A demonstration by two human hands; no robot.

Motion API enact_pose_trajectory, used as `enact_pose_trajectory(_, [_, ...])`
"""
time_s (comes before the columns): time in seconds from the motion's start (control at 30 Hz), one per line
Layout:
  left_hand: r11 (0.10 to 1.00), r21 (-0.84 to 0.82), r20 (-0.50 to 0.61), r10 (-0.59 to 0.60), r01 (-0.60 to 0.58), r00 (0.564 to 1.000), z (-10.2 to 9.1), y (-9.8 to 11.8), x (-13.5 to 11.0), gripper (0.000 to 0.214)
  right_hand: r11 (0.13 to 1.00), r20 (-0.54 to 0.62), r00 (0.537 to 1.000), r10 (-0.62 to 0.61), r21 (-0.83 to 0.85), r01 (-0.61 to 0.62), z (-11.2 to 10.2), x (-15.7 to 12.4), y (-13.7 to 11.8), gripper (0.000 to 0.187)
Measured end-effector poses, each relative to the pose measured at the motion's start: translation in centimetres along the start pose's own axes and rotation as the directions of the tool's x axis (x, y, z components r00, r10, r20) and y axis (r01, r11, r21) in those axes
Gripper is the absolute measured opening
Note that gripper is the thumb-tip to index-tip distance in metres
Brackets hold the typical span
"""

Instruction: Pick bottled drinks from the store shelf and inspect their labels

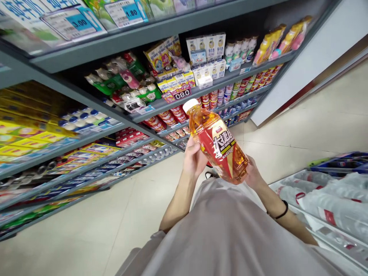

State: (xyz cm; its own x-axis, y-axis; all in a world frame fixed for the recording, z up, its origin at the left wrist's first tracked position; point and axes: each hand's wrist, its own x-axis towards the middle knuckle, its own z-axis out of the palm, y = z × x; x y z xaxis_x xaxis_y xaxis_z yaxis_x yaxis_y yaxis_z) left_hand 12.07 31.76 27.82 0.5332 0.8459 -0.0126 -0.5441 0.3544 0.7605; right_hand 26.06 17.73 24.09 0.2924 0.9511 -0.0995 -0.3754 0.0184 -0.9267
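A drink bottle [221, 142] of clear amber liquid, with a white cap and a red and cream label, is held in front of my body. It tilts, the cap towards the upper left and the base towards the lower right. My left hand [194, 155] grips its side below the shoulder, thumb on the label and the other fingers hidden behind. My right hand [253, 172] holds it near the base, its fingers mostly hidden by the bottle. A dark band [283, 210] circles my right wrist.
Grey shelving [161, 32] stocked with milk cartons [212, 46], small bottles and cans stands ahead and to the left. A white panel [304, 53] closes its right end. At right, wrapped water bottles [330, 195] sit on a white rack. Pale tiled floor [123, 218] lies between.
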Motion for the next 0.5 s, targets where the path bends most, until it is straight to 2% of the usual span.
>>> enact_pose_trajectory(0.07, [1.000,0.001,0.020,0.005,-0.005,1.000,-0.1,-0.1,-0.1,0.058,0.991,0.004,0.997,0.083,0.102,-0.083,0.5,-0.2,0.2,0.075])
enact_pose_trajectory(0.13, [1.000,0.016,0.044,0.005,-0.005,0.999,-0.2,-0.2,-0.2,0.070,0.967,0.061,0.985,0.160,0.189,-0.169,1.0,-0.3,0.0,0.074])
enact_pose_trajectory(0.27, [0.997,0.062,0.052,0.050,-0.053,0.997,-0.3,-0.2,-0.2,0.081,0.951,0.167,0.964,0.208,0.194,-0.239,1.4,-0.3,0.0,0.084])
enact_pose_trajectory(0.37, [0.988,0.075,0.017,0.133,-0.134,0.991,-0.3,-0.2,0.0,0.075,0.981,0.128,0.978,0.166,0.076,-0.176,1.1,-0.3,0.2,0.084])
enact_pose_trajectory(0.43, [0.984,0.091,-0.004,0.151,-0.150,0.989,-0.4,-0.2,0.1,0.067,0.995,0.065,0.993,0.098,-0.016,-0.098,0.9,-0.3,0.0,0.075])
enact_pose_trajectory(0.5, [0.983,0.116,-0.017,0.146,-0.143,0.989,-0.6,-0.2,0.3,0.065,0.990,0.055,0.998,-0.003,-0.140,0.010,0.7,-0.5,-0.5,0.065])
